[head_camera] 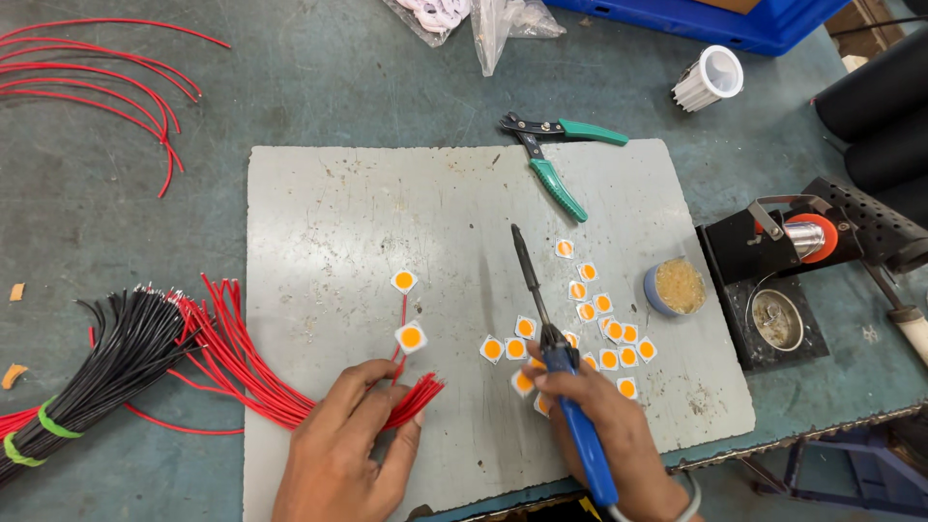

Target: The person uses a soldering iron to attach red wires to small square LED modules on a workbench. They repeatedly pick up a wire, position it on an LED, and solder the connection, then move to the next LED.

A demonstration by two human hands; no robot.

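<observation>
My right hand (604,430) grips a blue-handled soldering iron (556,358), its dark tip pointing up over the grey work mat (387,213). A cluster of several small white square chips with orange centres (594,324) lies around the iron. My left hand (353,440) rests on a fan of short red wires (271,377), fingers pinching their ends. Two chips (409,336) with a red wire attached lie just above that hand.
A bundle of black wires (106,372) tied with green bands lies at left, loose red wires (106,82) at top left. Green-handled cutters (556,159), a flux tin (675,287), a soldering stand (793,280), a white cylinder (710,77) and a blue bin (715,19) sit to the right.
</observation>
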